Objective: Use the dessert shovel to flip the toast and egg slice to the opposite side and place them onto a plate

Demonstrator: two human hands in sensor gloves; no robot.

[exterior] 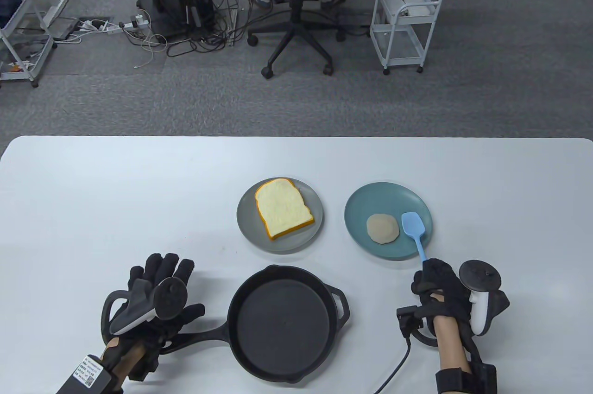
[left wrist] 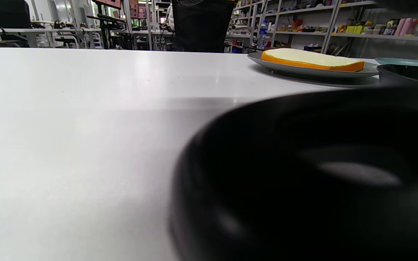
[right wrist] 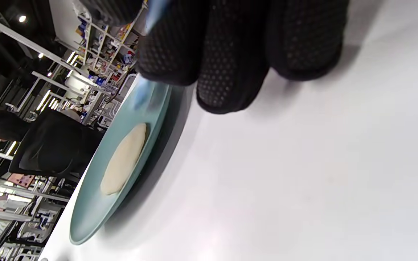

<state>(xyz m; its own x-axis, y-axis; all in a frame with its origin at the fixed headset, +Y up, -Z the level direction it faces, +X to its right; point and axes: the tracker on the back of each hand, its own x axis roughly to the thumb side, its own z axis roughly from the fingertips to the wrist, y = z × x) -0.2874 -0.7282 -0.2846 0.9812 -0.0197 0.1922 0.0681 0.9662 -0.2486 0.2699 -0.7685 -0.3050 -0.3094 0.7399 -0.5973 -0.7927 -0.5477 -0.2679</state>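
White table (exterior: 139,190); pale egg slice (exterior: 382,229)

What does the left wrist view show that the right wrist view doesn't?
Only the left wrist view shows the slice of toast with an orange crust on its round grey plate, plus the rim of the black cast-iron skillet.

Only the right wrist view shows the pale round egg slice and the right hand with its black gloved fingers curled around the light blue dessert shovel.

Both show the white table and the round teal plate, a sliver in the left wrist view.
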